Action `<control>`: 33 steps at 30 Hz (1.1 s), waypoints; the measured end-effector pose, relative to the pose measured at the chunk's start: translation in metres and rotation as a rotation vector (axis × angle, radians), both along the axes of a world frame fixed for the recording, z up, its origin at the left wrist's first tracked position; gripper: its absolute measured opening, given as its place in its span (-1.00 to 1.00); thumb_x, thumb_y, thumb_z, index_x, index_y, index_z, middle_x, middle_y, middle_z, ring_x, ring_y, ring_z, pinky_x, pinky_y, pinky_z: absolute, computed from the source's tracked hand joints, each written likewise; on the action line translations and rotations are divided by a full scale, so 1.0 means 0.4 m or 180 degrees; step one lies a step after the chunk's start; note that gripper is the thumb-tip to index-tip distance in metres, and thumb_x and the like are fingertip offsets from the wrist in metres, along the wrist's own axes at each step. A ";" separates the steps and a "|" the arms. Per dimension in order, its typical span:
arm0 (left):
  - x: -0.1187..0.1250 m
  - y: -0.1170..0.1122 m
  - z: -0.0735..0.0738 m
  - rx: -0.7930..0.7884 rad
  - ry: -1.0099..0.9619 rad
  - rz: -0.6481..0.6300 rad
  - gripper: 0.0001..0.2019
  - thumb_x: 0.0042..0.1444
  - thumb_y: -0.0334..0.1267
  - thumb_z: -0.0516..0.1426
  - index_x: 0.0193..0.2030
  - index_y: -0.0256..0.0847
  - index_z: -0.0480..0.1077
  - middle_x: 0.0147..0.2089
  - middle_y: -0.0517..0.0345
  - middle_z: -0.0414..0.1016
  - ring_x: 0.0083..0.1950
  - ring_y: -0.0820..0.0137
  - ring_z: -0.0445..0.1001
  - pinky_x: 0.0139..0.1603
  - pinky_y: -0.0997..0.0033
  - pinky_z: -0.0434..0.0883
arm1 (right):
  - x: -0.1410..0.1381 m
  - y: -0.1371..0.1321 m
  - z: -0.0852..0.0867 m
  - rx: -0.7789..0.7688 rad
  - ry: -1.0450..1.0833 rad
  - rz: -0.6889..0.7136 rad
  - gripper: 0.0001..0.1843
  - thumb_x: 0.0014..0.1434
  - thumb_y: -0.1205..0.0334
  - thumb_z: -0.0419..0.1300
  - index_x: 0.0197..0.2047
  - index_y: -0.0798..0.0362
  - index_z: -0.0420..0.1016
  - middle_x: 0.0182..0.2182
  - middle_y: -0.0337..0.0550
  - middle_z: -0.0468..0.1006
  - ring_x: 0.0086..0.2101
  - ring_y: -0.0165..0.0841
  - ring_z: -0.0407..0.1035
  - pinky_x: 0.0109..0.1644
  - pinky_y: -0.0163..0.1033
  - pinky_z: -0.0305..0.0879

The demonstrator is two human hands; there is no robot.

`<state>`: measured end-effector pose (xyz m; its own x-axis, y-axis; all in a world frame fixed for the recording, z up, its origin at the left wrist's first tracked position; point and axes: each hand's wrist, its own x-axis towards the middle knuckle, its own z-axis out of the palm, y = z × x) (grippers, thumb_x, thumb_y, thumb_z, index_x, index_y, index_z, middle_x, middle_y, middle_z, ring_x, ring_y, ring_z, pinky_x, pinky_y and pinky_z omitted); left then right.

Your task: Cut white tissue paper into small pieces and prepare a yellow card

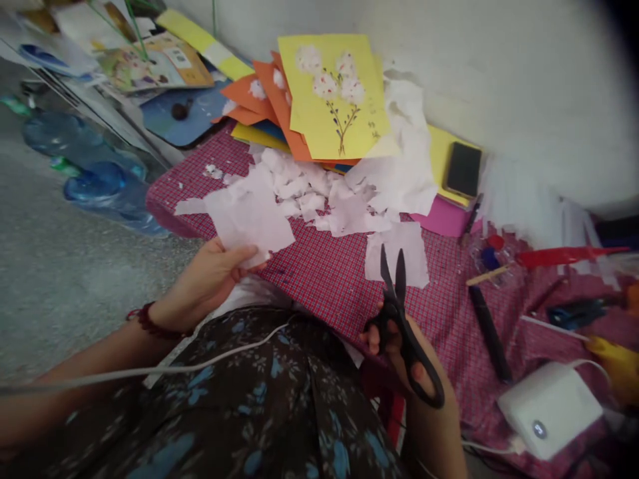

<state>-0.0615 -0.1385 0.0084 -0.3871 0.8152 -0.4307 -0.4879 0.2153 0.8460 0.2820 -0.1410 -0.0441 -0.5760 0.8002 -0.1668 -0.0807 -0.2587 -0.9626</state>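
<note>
My left hand [227, 266] pinches a square of white tissue paper [252, 216] over the table's front left edge. In my right hand [404, 352] is a pair of black scissors [396, 299], fingers through the handles, blades apart and pointing away from me. Just beyond the blade tips, another piece of tissue [417, 249] lies flat on the checked cloth. A heap of torn tissue scraps [299, 179] spreads behind the left hand's sheet. Behind it leans a yellow card [319, 120] with a branch drawn on it and white tissue blossoms stuck on.
Orange cards [287, 113] lie behind the yellow one. A black phone [463, 169] rests on yellow paper at the back right. On the right are a black marker [489, 332], a red pointed tool [564, 256] and a white box [552, 409]. Water bottles [94, 183] stand at left.
</note>
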 end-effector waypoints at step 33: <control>0.133 -0.072 -0.136 -0.1119 0.0383 -0.3054 -0.82 0.04 -0.19 0.18 -0.28 -0.20 0.55 -0.28 0.15 0.65 -0.30 0.36 0.56 -0.25 0.45 0.48 | 0.037 -0.051 0.098 -0.1697 -0.0828 0.0849 -0.22 0.11 -0.20 0.35 0.29 -0.09 0.28 -0.20 -0.14 0.49 -0.32 -0.43 0.41 -0.32 -0.36 0.27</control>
